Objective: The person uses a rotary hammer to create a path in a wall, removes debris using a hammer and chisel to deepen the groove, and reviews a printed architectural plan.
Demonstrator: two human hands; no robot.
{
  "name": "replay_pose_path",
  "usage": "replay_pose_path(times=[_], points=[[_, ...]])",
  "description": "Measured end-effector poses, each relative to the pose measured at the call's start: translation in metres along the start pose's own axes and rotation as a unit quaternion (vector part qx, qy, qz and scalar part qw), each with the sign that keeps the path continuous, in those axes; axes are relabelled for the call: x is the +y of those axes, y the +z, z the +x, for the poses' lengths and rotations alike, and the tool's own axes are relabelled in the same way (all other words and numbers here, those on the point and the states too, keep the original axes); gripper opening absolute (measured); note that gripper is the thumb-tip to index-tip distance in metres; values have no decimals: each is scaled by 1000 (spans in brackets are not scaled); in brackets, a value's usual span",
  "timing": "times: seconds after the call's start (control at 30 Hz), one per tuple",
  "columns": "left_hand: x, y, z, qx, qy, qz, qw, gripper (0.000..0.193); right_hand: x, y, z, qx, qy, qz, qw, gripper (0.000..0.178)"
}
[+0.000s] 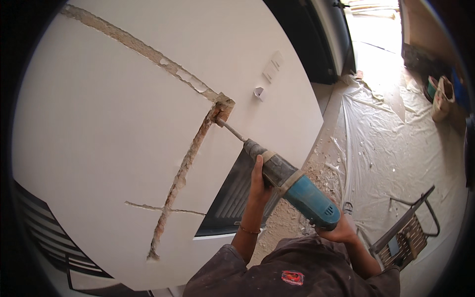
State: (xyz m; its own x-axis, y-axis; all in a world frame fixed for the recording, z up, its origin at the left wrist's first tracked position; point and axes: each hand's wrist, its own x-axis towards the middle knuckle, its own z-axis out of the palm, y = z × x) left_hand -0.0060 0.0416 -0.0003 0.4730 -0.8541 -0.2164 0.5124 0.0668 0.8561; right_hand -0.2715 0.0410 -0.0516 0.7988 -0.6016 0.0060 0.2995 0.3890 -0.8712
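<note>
A teal and black demolition hammer is held up in both hands, slanting toward the white wall. My left hand is wrapped under its dark front part, with the thumb along the side. Around the rear end closes my right hand; the handle itself is mostly hidden. The long steel chisel bit reaches into a rough, brown-red hole in the wall. From that hole one chased groove runs to the upper left, and another groove runs downward.
Rubble lies on the floor along the wall. Wrinkled plastic sheeting covers the floor on the right, with a chair on it. A dark louvred panel is set low in the wall. A bag stands near the bright doorway.
</note>
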Motion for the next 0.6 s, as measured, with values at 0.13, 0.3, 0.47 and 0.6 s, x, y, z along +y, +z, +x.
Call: replay_pose_path(times=[0.13,0.3,0.47,0.6], points=[[6,32,24,24,23,-12,999,46,-52,-47,40,-61,48,4,997,91],[6,58,52,63,44,-62,995,46,-92,-93,85,-98,90,-39,990,92],[-1,46,70,21,49,-36,998,48,-96,-127,114,-152,58,-101,981,94],[-12,42,88,31,69,-15,997,49,-77,-158,129,-127,60,-148,979,72]])
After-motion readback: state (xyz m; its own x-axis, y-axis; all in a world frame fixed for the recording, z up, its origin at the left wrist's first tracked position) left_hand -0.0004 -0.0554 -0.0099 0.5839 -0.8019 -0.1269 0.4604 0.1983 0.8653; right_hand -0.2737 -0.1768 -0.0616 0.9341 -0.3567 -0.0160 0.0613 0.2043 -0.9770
